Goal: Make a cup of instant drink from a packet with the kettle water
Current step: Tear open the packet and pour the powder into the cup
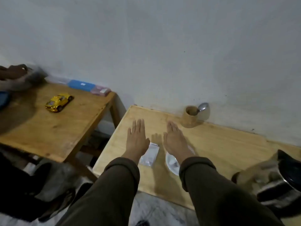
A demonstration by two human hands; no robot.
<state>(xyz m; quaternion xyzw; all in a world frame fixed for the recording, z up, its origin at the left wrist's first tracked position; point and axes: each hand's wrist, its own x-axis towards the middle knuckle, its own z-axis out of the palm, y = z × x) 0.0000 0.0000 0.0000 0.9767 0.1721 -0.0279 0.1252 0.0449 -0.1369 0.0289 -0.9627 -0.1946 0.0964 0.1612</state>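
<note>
Head view: a light wooden table fills the centre-right; a blurred kettle sits lower right. Both the left hand and right hand are flat, fingers spread, empty. The packet lies between the wrists; a wooden cup with a spoon stands upper right.

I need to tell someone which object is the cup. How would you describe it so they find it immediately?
Start at the lighter wooden table on the right, the one against the grey wall. At its far edge stands the cup, beyond the right hand. It is the only upright wooden cylinder, with a metal spoon sticking out of it.
</note>
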